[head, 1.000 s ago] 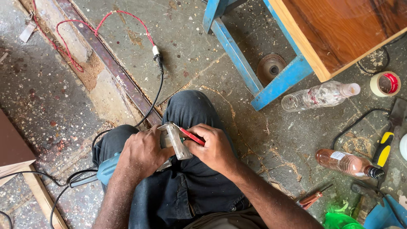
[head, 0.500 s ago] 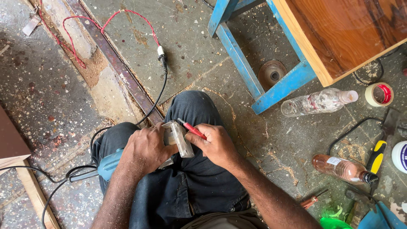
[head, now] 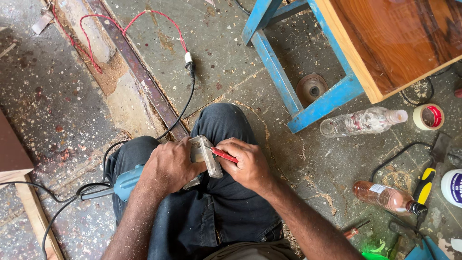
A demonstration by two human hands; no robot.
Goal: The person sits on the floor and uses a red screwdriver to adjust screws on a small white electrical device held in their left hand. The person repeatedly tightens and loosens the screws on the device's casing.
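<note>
A blue power tool (head: 126,182) rests on my lap, its metal base plate (head: 206,155) turned upward. My left hand (head: 168,166) wraps around the tool's body just behind the plate. My right hand (head: 246,163) grips a red-handled screwdriver (head: 223,155) whose tip points at the plate. The tool's black cord (head: 183,108) runs off over the floor to a white connector (head: 188,58) on a red wire (head: 120,24).
A blue wooden frame (head: 279,72) under a brown board (head: 399,43) stands at upper right. Two plastic bottles (head: 361,122), (head: 387,197), a tape roll (head: 428,116), a yellow-handled tool (head: 425,185), a white tub (head: 452,188) and a small red screwdriver (head: 353,231) lie on the dusty floor at right.
The view has shifted slightly; both hands stay on the tool and screwdriver, with the right hand's grip barely moved.
</note>
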